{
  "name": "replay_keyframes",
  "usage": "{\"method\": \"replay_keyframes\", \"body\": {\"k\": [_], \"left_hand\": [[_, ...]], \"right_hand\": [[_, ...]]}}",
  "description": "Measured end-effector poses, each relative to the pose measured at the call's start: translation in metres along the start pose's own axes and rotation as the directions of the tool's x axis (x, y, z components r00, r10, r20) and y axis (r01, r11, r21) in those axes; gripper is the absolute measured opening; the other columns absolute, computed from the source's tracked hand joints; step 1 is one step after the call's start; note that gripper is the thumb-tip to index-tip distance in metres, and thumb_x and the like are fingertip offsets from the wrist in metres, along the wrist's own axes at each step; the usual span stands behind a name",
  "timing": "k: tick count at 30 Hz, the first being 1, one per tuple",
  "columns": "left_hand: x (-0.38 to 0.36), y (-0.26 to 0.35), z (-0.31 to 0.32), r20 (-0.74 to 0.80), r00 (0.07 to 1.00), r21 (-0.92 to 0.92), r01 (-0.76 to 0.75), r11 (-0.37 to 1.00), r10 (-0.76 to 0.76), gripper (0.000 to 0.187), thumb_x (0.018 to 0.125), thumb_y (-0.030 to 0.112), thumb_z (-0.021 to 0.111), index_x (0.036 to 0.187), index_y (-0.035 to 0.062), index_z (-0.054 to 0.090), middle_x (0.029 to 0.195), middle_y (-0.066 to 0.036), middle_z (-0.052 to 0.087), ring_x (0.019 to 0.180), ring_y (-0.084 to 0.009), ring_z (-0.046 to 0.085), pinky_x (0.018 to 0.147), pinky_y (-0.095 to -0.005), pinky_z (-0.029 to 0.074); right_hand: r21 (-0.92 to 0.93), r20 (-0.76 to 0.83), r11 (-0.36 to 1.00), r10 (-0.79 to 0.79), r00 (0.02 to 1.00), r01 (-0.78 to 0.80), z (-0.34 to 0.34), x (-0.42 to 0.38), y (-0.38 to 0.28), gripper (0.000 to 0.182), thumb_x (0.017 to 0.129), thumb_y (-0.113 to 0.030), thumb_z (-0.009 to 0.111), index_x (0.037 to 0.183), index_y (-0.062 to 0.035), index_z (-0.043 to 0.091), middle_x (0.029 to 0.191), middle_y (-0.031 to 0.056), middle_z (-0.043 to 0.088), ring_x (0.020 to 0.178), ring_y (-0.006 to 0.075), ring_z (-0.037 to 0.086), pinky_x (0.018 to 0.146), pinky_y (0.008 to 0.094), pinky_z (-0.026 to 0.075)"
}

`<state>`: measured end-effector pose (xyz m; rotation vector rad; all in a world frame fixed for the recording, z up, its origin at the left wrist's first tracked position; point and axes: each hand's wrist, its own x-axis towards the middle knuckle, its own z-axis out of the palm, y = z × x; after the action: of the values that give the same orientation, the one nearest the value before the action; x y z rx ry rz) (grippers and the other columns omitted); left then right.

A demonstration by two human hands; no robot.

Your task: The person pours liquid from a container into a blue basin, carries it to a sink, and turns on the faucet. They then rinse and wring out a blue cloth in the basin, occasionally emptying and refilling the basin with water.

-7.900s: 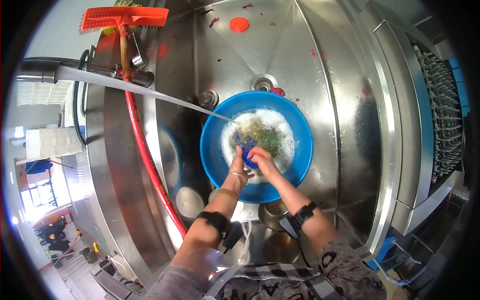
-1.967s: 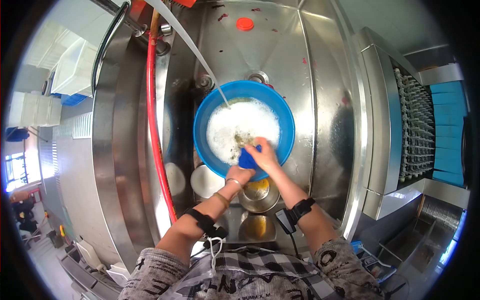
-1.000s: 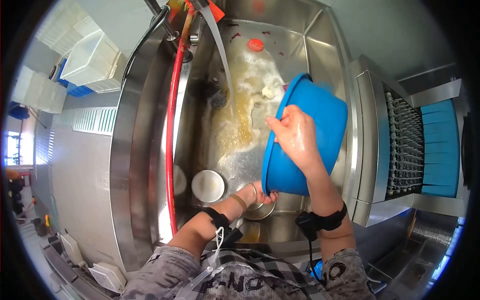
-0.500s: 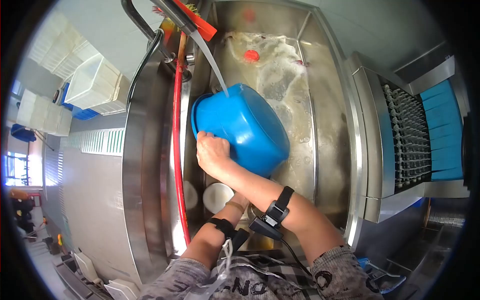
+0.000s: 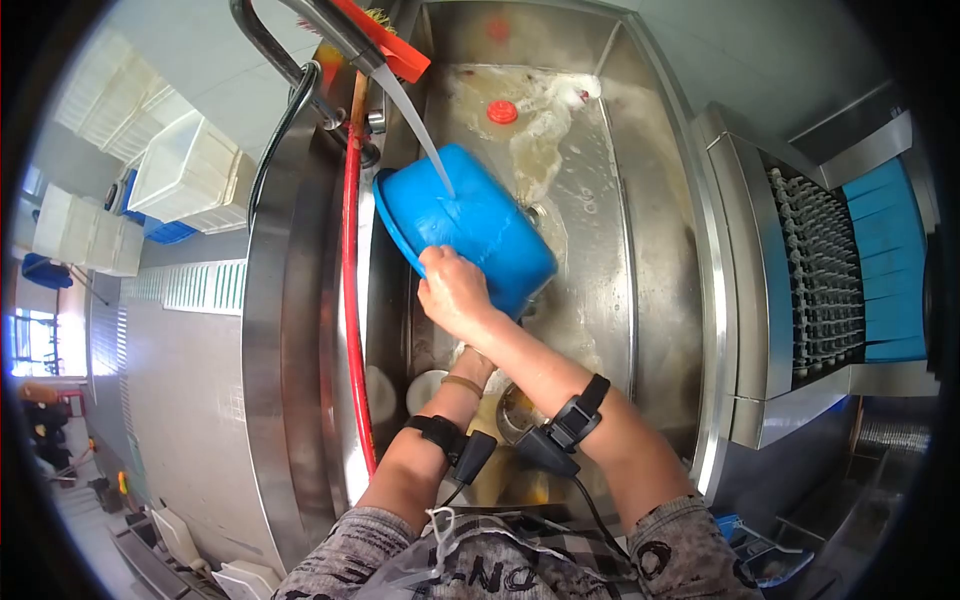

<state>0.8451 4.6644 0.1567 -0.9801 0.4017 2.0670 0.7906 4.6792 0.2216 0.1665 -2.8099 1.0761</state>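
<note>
A blue plastic tub is tipped on its side over the steel sink, its rim turned to the left and its outer wall facing me. My right hand is closed on the tub near the rim. Below it, my left forearm reaches under my right wrist; the left hand's fingers are hidden behind the right wrist and the tub. From the faucet, a stream of water runs onto the tub's outer wall. A red round piece lies in the cloudy water at the sink's far end.
A red-handled brush lies along the sink's left ledge. White round dishes and a metal bowl sit at the near end. To the right stands a machine with a peg conveyor; white crates stand left.
The tub has shifted slightly up and left, and my right hand has moved along with it. Foamy water has drawn back, baring more sink bottom; the metal bowl now shows between my arms.
</note>
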Motion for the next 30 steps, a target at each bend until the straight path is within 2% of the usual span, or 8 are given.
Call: {"method": "replay_keyframes", "body": {"k": [6, 14, 20, 22, 24, 26, 29, 30], "left_hand": [[0.076, 0.025, -0.077, -0.039, 0.996, 0.143, 0.079, 0.986, -0.075, 0.012, 0.073, 0.018, 0.056, 0.069, 0.0106, 0.047, 0.056, -0.004, 0.047, 0.040, -0.0148, 0.044, 0.030, -0.0232, 0.033], [-0.005, 0.032, -0.035, -0.096, 0.841, 0.637, -0.359, 0.682, 0.532, 0.021, 0.068, 0.016, 0.063, 0.084, 0.0085, 0.051, 0.057, -0.003, 0.049, 0.038, -0.0125, 0.046, 0.029, -0.0229, 0.035], [-0.031, 0.057, -0.016, 0.142, 0.715, 0.985, -0.169, -0.027, 0.685, 0.048, 0.063, 0.033, 0.069, 0.089, -0.0018, 0.049, 0.062, -0.007, 0.055, 0.042, -0.0132, 0.050, 0.035, -0.0251, 0.039], [-0.038, 0.057, -0.007, 0.313, 0.832, 0.933, -0.359, 0.013, 0.459, 0.066, 0.059, 0.036, 0.072, 0.104, -0.0051, 0.046, 0.087, -0.016, 0.055, 0.076, -0.0230, 0.055, 0.069, -0.0309, 0.045], [-0.027, 0.058, -0.023, 0.608, 0.448, 0.789, -0.251, -0.561, 0.655, 0.070, 0.056, 0.033, 0.074, 0.110, -0.0018, 0.044, 0.108, -0.022, 0.043, 0.102, -0.0301, 0.042, 0.086, -0.0358, 0.035], [-0.026, 0.063, -0.038, 0.435, 0.194, 0.898, -0.169, -0.407, 0.879, 0.073, 0.055, 0.031, 0.074, 0.112, -0.0006, 0.041, 0.114, -0.023, 0.036, 0.108, -0.0340, 0.036, 0.090, -0.0378, 0.032], [-0.013, 0.068, -0.069, 0.115, 0.341, 0.978, -0.203, -0.046, 0.933, 0.064, 0.060, 0.027, 0.071, 0.110, -0.0004, 0.042, 0.107, -0.020, 0.043, 0.099, -0.0310, 0.044, 0.081, -0.0400, 0.041], [-0.023, 0.068, -0.063, -0.086, 0.710, 0.848, -0.316, 0.426, 0.699, 0.050, 0.065, 0.022, 0.066, 0.103, -0.0014, 0.044, 0.094, -0.016, 0.048, 0.080, -0.0267, 0.050, 0.062, -0.0339, 0.045]], "right_hand": [[0.273, -0.357, 0.957, 0.199, 0.913, -0.102, -0.015, -0.001, 0.045, 0.021, 0.062, -0.008, 0.058, 0.080, -0.0015, 0.051, 0.076, 0.0170, 0.055, 0.069, 0.0314, 0.055, 0.063, 0.0376, 0.044], [0.932, -0.184, 0.345, 0.715, 0.674, -0.112, -0.046, -0.055, 0.134, 0.021, 0.062, 0.006, 0.047, 0.081, -0.0036, 0.048, 0.075, 0.0028, 0.052, 0.065, 0.0105, 0.047, 0.060, 0.0219, 0.039], [0.988, -0.063, 0.138, 0.787, 0.614, -0.075, -0.044, -0.096, 0.161, 0.024, 0.062, 0.006, 0.047, 0.084, -0.0029, 0.047, 0.081, 0.0060, 0.052, 0.075, 0.0155, 0.049, 0.068, 0.0268, 0.040], [0.993, -0.023, 0.087, 0.798, 0.602, -0.077, -0.039, -0.105, 0.160, 0.027, 0.062, 0.006, 0.046, 0.087, -0.0024, 0.047, 0.086, 0.0077, 0.053, 0.078, 0.0169, 0.049, 0.071, 0.0274, 0.040], [0.998, 0.002, 0.038, 0.801, 0.599, -0.055, -0.038, -0.115, 0.160, 0.030, 0.061, 0.006, 0.046, 0.090, -0.0025, 0.047, 0.089, 0.0080, 0.052, 0.081, 0.0178, 0.049, 0.073, 0.0284, 0.040], [0.999, 0.027, -0.010, 0.803, 0.596, -0.031, -0.038, -0.122, 0.161, 0.033, 0.061, 0.006, 0.046, 0.093, -0.0025, 0.047, 0.092, 0.0083, 0.052, 0.084, 0.0188, 0.049, 0.076, 0.0295, 0.040], [0.998, 0.049, -0.058, 0.814, 0.579, -0.002, -0.036, -0.137, 0.168, 0.038, 0.061, 0.006, 0.046, 0.098, -0.0033, 0.046, 0.097, 0.0075, 0.050, 0.088, 0.0201, 0.048, 0.079, 0.0319, 0.040], [0.998, 0.054, -0.067, 0.804, 0.593, 0.001, -0.034, -0.139, 0.170, 0.039, 0.062, 0.006, 0.046, 0.099, -0.0039, 0.046, 0.097, 0.0070, 0.050, 0.089, 0.0203, 0.047, 0.079, 0.0323, 0.040]]}}
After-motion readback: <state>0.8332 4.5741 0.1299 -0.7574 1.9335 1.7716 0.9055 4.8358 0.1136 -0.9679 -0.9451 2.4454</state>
